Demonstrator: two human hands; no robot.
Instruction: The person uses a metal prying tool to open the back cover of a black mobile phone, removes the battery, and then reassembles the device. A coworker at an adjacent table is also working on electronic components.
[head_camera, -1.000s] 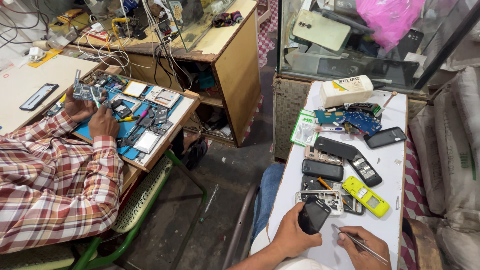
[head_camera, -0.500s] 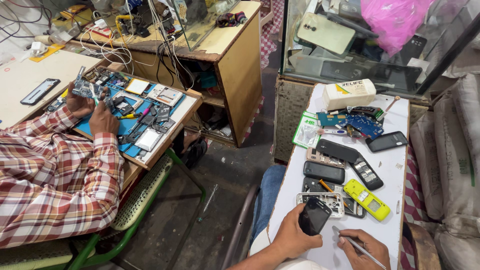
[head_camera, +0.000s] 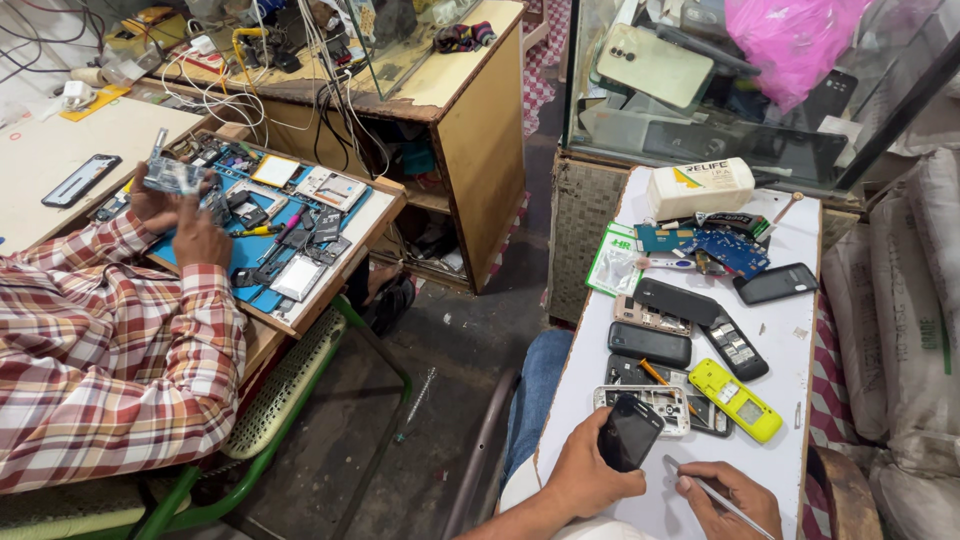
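- While it rested near the white table's (head_camera: 790, 330) front edge, the small black phone (head_camera: 628, 433) sat gripped in the left hand (head_camera: 585, 478), fingers curled round its lower end.
- Its glossy, rounded-rectangle body ran lengthwise up and slightly right, away from the person.
- Just beyond it lay a silver-framed phone shell (head_camera: 662, 405), flat and opened.
- The right hand (head_camera: 728, 496) was closed on a thin metal tool (head_camera: 700, 487), its tip pointing left towards the black phone.
- A bright yellow plastic handset (head_camera: 735, 400) lay slanted nearby, with dark phones and blue circuit boards (head_camera: 728, 250) farther back.
- Across the aisle, a person in a plaid sleeve (head_camera: 110, 340) handled parts at another bench.
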